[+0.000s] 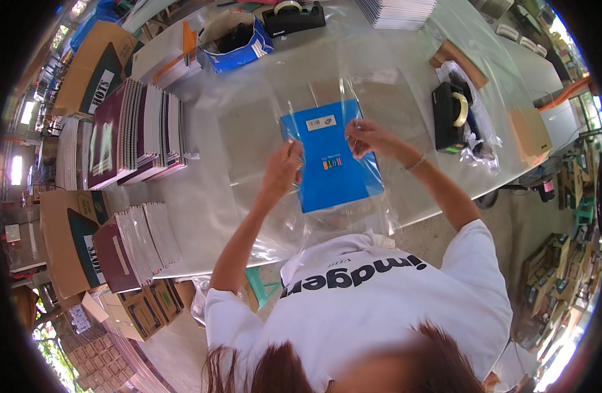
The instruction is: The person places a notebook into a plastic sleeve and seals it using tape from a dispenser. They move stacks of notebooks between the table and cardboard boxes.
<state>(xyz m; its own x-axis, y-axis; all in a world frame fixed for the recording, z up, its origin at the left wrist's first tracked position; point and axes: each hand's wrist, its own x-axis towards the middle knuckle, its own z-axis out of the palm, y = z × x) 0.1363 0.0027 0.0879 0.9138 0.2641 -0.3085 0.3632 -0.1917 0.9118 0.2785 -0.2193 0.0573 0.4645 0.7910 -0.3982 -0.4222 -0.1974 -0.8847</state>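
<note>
A blue notebook or pad (338, 180) with a white label lies on the table in front of me, and clear plastic film (317, 92) stretches past its far and near edges. Over the left side of the blue cover, my left hand (284, 167) is closed, its fingertips pinched on what looks like the film. My right hand (373, 141) is bent over the right side, thumb and fingers pinched together on the film there. A bracelet circles my right wrist. The film is so clear that its exact edges at my fingers are hard to see.
Stacked spiral notebooks (140, 134) stand at the left, with more plastic-wrapped ones (137, 242) nearer. Cardboard boxes (62, 242) line that side. A blue container (239, 42) and a tape dispenser (294, 18) are at the back; another tape dispenser (448, 118) sits right.
</note>
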